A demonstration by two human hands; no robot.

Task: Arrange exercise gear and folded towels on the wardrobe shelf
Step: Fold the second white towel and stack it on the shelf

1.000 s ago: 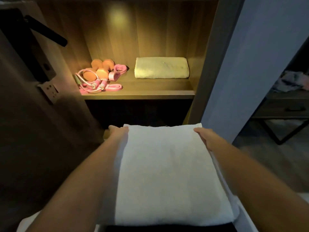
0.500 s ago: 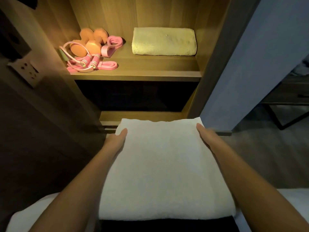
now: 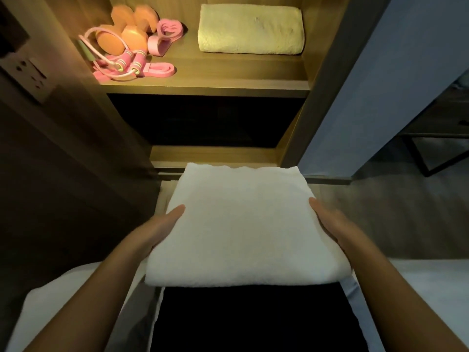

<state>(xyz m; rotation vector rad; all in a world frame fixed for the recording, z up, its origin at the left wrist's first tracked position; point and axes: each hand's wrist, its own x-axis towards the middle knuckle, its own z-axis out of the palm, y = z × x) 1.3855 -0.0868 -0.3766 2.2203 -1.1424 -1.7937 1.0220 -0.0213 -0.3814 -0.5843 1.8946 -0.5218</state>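
Observation:
A folded white towel [image 3: 243,229] is held flat in front of me, below the lit wardrobe shelf [image 3: 228,80]. My left hand [image 3: 162,227] grips its left edge and my right hand [image 3: 332,224] its right edge, thumbs on top and fingers hidden underneath. On the shelf, a folded yellow towel [image 3: 251,29] lies at the right. At the left sit orange dumbbells [image 3: 127,34], a pink jump rope [image 3: 127,64] and a pink resistance band [image 3: 165,34].
Below the shelf is a dark compartment [image 3: 203,120] with a wooden bottom ledge [image 3: 213,154]. A wall socket [image 3: 28,77] is on the left panel. A blue-grey door [image 3: 385,97] stands at the right. White bedding [image 3: 431,288] lies at the bottom.
The towel has come lower and nearer to me, away from the shelf. Both hands have slid back from its far corners to mid-sides. The shelf now sits higher in view.

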